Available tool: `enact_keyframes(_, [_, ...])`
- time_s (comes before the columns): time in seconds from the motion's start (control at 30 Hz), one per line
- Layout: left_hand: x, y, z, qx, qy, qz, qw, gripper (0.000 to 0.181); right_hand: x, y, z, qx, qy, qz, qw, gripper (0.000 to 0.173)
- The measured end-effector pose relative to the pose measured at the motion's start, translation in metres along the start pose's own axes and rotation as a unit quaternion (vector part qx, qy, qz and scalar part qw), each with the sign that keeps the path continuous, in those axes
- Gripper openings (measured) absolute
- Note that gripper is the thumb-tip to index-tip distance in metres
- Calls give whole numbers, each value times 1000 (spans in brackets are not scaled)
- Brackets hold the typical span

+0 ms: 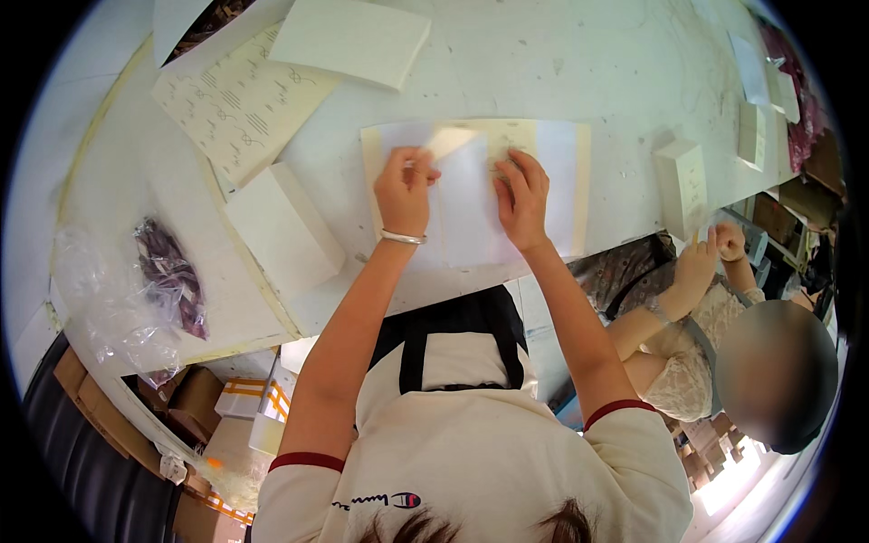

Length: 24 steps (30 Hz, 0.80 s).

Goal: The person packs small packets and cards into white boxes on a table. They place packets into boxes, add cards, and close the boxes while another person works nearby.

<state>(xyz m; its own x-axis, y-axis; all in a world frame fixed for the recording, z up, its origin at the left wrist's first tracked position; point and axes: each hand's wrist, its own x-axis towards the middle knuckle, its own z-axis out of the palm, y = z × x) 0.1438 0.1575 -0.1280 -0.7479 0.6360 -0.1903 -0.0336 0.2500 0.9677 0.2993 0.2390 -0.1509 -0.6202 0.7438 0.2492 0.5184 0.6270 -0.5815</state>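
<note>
A flat paper sheet [468, 237] with pale white and cream bands lies on the table in front of me. My left hand [402, 193], with a bangle at the wrist, is over its left half. Between my left thumb and fingers is the end of a small cream paper piece [451, 141], blurred by motion. My right hand [526, 197] rests with bent, slightly parted fingers on a cream printed strip [512, 136] right of the sheet's middle. What lies under those fingers is hidden.
Left are a printed cream sheet [237, 102] and white paper stacks [282, 227] [353, 41]. Clear plastic bags [115, 305] hold dark items. Right, a co-worker's hands [706, 258] are near a white paper stack [682, 190]. Cardboard boxes [197, 400] lie below the table edge.
</note>
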Motion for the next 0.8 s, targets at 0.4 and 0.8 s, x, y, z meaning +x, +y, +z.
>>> enact_keyframes(0.4, [-40,111,-105,135,-8,491,861,17,73,-75,-61,303,-55,115,944,8])
enact_keyframes(0.8, [-76,99,-196,182,72,468,862,26,73,-255,-57,546,-225,150,793,10])
